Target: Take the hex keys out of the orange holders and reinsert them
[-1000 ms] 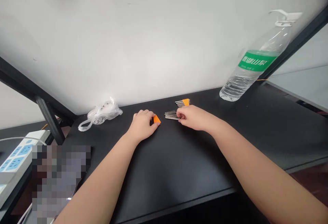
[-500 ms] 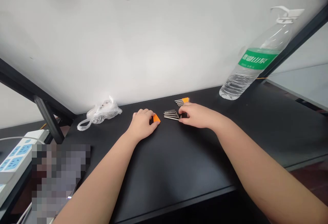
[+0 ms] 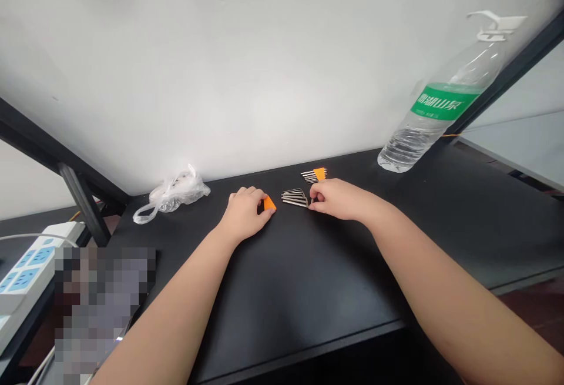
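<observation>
My left hand (image 3: 245,214) is closed on an orange wedge-shaped holder (image 3: 269,203), which it keeps on the black tabletop between thumb and fingers. Several L-shaped hex keys (image 3: 293,198) lie side by side just to the right. At their bent ends my right hand (image 3: 332,197) pinches the short arm of one hex key, the lowest of the row. Beyond the right hand lies another set of hex keys (image 3: 308,177) in a second orange holder (image 3: 320,173), partly covered by that hand.
A large water bottle (image 3: 445,101) with a green label stands at the back right. A crumpled clear plastic bag (image 3: 176,192) lies at the back left. A white power strip (image 3: 33,267) sits at far left, near a pixelated area. The white wall (image 3: 264,67) bounds the tabletop (image 3: 299,291).
My right thumb and fingers have come together at the bent end of a hex key. My left hand and the orange holder have stayed in place.
</observation>
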Demonstrator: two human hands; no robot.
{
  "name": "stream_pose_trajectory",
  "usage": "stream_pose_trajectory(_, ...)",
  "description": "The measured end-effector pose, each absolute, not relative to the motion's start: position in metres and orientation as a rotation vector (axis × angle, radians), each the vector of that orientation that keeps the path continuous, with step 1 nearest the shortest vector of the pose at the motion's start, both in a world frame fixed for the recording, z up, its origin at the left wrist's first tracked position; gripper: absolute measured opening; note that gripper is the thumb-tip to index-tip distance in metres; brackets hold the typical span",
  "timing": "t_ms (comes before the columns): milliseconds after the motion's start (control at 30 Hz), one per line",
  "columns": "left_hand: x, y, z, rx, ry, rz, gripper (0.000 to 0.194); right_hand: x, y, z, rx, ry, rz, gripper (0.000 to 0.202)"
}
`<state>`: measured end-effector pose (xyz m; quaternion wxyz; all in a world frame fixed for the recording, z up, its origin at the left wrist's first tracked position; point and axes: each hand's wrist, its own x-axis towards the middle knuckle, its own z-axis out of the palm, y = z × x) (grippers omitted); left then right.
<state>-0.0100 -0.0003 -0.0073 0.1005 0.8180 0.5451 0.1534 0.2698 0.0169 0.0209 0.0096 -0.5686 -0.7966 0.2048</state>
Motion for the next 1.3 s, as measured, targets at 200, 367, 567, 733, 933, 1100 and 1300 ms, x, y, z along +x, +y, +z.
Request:
stream_pose_trajectory(200,-0.012,0.001,-0.009,2.441,1.602,0.478,0.025,0.265,0.015,0.023,-1.839,-2.426,0.671,0.017)
stream_pose_trajectory(367,-0.010,0.001,-0.009,2.452,1.602,0.480,0.024,0.263,0.016,0.021,-1.862,-2.384,0.710,0.019)
stream_pose_trajectory(567,-0.010,0.000,-0.008,2.454,1.598,0.469,0.024,0.262,0.015,0.024,-1.878,-2.360,0.736,0.021)
stream_pose_trajectory(733,-0.009,0.000,-0.007,2.440,1.610,0.460,0.022,0.259,0.011,0.027,-1.901,-2.360,0.737,0.021)
stream_pose_trajectory(933,-0.009,0.000,-0.007,2.445,1.600,0.474,0.023,0.253,0.005,0.024,-1.819,-2.359,0.804,0.019)
stream_pose_trajectory(1100,-0.010,0.000,-0.008,2.441,1.594,0.482,0.021,0.244,-0.006,0.027,-1.661,-2.484,0.761,0.016)
stream_pose_trajectory(1300,-0.010,0.000,-0.008,2.441,1.603,0.456,0.023,0.247,-0.008,0.032,-1.546,-2.549,0.732,0.007)
